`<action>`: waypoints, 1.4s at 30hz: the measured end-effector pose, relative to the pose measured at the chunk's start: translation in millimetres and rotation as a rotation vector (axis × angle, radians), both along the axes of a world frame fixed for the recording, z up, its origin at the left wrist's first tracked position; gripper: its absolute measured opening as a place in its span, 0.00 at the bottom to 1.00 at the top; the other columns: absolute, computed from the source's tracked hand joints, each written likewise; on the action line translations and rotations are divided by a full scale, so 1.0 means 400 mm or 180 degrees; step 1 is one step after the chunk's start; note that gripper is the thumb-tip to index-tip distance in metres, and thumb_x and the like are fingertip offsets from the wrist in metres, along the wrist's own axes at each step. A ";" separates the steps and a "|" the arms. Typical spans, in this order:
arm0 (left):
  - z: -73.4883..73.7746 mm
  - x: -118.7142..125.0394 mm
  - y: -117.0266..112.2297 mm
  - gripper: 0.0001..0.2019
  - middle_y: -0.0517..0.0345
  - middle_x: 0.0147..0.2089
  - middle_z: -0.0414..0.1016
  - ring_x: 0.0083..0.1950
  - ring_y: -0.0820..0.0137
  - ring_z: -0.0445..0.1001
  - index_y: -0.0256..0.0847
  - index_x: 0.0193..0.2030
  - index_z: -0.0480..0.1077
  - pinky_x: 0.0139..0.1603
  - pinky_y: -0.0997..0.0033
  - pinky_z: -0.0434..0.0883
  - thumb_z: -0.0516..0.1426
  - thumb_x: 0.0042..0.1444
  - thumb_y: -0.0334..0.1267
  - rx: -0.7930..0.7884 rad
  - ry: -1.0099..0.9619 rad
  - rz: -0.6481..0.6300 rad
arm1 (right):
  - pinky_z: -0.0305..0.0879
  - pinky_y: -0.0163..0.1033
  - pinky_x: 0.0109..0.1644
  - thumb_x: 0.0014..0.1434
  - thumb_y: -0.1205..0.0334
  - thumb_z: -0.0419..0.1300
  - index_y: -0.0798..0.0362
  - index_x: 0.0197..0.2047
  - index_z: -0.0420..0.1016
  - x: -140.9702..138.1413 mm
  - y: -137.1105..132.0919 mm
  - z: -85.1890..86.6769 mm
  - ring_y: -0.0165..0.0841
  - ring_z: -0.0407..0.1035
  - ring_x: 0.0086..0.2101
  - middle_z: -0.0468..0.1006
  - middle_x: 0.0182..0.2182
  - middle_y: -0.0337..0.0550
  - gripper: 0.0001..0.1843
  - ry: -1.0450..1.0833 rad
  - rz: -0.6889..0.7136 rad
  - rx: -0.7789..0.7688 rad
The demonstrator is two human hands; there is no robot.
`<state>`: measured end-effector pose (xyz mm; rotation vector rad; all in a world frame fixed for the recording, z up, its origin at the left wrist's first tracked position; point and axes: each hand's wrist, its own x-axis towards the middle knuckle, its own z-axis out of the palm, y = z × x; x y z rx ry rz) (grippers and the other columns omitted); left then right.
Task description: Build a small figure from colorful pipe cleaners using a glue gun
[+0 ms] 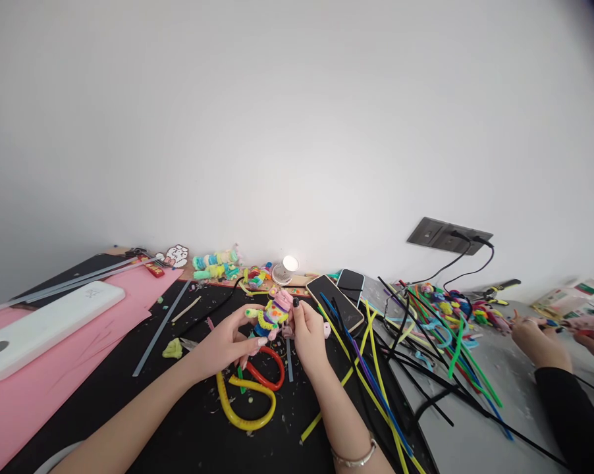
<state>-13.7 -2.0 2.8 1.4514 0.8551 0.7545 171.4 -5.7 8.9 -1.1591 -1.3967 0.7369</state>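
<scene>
A small colourful doll (pixel 272 316) that looks made of pipe cleaners, with a pink top and a yellow, purple and blue body, is held up between both hands. My left hand (pixel 228 342) grips its left side and lower part, thumb and fingers closed round it. From the right, my right hand (pixel 307 332) pinches the pink upper part, a dark thumbnail showing; its other fingers are partly hidden. Scissors with a yellow and red handle (pixel 250 423) lie on the black mat below, their blades partly covered by my left hand. A pale yellow-green scrap (pixel 172 349) lies left of that hand.
Two phones (pixel 334 299) and many loose pipe cleaners (pixel 376 375) lie to the right. Pink paper (pixel 54 388) bears a white device (pixel 54 322) at left. A round lit thing (pixel 287 268) stands by the wall. Another person's hands (pixel 541 342) work at far right, near pliers (pixel 499 288).
</scene>
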 end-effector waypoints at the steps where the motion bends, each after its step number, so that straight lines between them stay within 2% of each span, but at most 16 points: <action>1: -0.001 0.000 0.000 0.26 0.50 0.52 0.72 0.21 0.80 0.66 0.45 0.57 0.58 0.23 0.74 0.65 0.60 0.55 0.45 -0.0002 0.0000 -0.0018 | 0.50 0.33 0.21 0.64 0.48 0.47 0.50 0.22 0.56 0.000 -0.002 0.004 0.27 0.52 0.17 0.58 0.15 0.32 0.22 -0.0094 -0.0053 0.0035; 5: -0.002 0.001 -0.001 0.26 0.50 0.53 0.72 0.21 0.80 0.66 0.45 0.58 0.57 0.23 0.74 0.65 0.60 0.55 0.44 -0.0043 0.0005 -0.0059 | 0.51 0.33 0.21 0.64 0.48 0.46 0.49 0.21 0.54 -0.001 -0.007 0.013 0.27 0.53 0.17 0.59 0.15 0.33 0.23 -0.0339 -0.0201 0.0144; 10: 0.008 0.003 -0.004 0.24 0.52 0.48 0.74 0.21 0.78 0.67 0.43 0.56 0.60 0.22 0.74 0.64 0.60 0.54 0.46 0.0018 0.0012 0.0030 | 0.51 0.33 0.21 0.64 0.44 0.45 0.50 0.22 0.58 0.008 0.001 -0.005 0.29 0.55 0.18 0.60 0.16 0.34 0.25 -0.0105 -0.0160 -0.0016; 14: 0.012 -0.003 0.005 0.24 0.56 0.41 0.75 0.21 0.76 0.68 0.42 0.55 0.62 0.23 0.72 0.66 0.59 0.54 0.47 0.0199 0.0046 0.0536 | 0.53 0.34 0.25 0.66 0.47 0.43 0.52 0.29 0.67 0.029 0.013 -0.019 0.30 0.57 0.21 0.64 0.20 0.36 0.24 -0.0234 -0.0385 0.0164; 18: 0.007 -0.015 0.023 0.28 0.54 0.46 0.74 0.23 0.74 0.70 0.41 0.56 0.61 0.27 0.68 0.70 0.61 0.51 0.47 0.0405 -0.0234 0.1351 | 0.51 0.34 0.26 0.65 0.53 0.47 0.52 0.26 0.62 0.040 0.018 -0.025 0.29 0.56 0.22 0.61 0.19 0.33 0.18 -0.0620 -0.0808 0.0209; 21: 0.007 -0.021 0.033 0.29 0.55 0.41 0.76 0.25 0.69 0.74 0.39 0.55 0.62 0.27 0.67 0.70 0.61 0.49 0.50 0.0424 -0.0259 0.1736 | 0.48 0.34 0.26 0.64 0.55 0.48 0.51 0.23 0.59 0.037 0.017 -0.030 0.28 0.55 0.21 0.60 0.17 0.33 0.19 -0.0854 -0.0855 0.0206; 26: 0.009 -0.027 0.041 0.34 0.53 0.40 0.76 0.29 0.64 0.78 0.39 0.57 0.60 0.28 0.66 0.71 0.63 0.46 0.52 0.0385 -0.0347 0.1982 | 0.48 0.34 0.27 0.65 0.57 0.47 0.51 0.22 0.59 0.033 0.015 -0.030 0.29 0.57 0.21 0.62 0.18 0.34 0.19 -0.1307 -0.0800 0.0203; 30: 0.005 -0.030 0.044 0.36 0.55 0.38 0.76 0.30 0.63 0.79 0.38 0.59 0.57 0.28 0.68 0.71 0.63 0.48 0.51 0.0284 -0.0361 0.2033 | 0.57 0.37 0.34 0.59 0.64 0.49 0.53 0.34 0.67 0.046 0.015 -0.016 0.36 0.66 0.32 0.74 0.30 0.44 0.07 -0.1910 -0.0973 0.0238; 32: 0.003 -0.030 0.045 0.37 0.58 0.35 0.76 0.28 0.64 0.79 0.38 0.60 0.56 0.27 0.69 0.71 0.63 0.47 0.51 0.0249 -0.0385 0.2082 | 0.59 0.41 0.41 0.53 0.69 0.52 0.54 0.41 0.68 0.057 0.014 -0.009 0.41 0.67 0.40 0.75 0.38 0.50 0.11 -0.2287 -0.1080 0.0104; 35: -0.002 -0.029 0.050 0.36 0.61 0.33 0.75 0.25 0.66 0.78 0.41 0.57 0.57 0.24 0.71 0.71 0.65 0.44 0.50 0.0242 -0.0462 0.2274 | 0.58 0.44 0.45 0.47 0.71 0.52 0.55 0.44 0.68 0.072 0.011 -0.002 0.45 0.65 0.45 0.73 0.44 0.53 0.18 -0.2761 -0.1150 -0.0464; 39: -0.005 -0.029 0.056 0.32 0.63 0.31 0.74 0.23 0.69 0.77 0.41 0.53 0.59 0.21 0.74 0.69 0.65 0.43 0.49 0.0289 -0.0619 0.2547 | 0.57 0.46 0.48 0.48 0.69 0.54 0.54 0.48 0.67 0.081 0.008 0.007 0.47 0.65 0.48 0.72 0.48 0.53 0.21 -0.2979 -0.0846 -0.1046; 42: -0.003 -0.031 0.058 0.31 0.62 0.36 0.75 0.23 0.70 0.77 0.42 0.52 0.60 0.22 0.74 0.70 0.65 0.44 0.49 0.0314 -0.0683 0.2642 | 0.56 0.48 0.51 0.49 0.65 0.57 0.54 0.50 0.67 0.081 0.005 0.013 0.48 0.64 0.51 0.72 0.49 0.54 0.23 -0.3055 -0.0602 -0.1245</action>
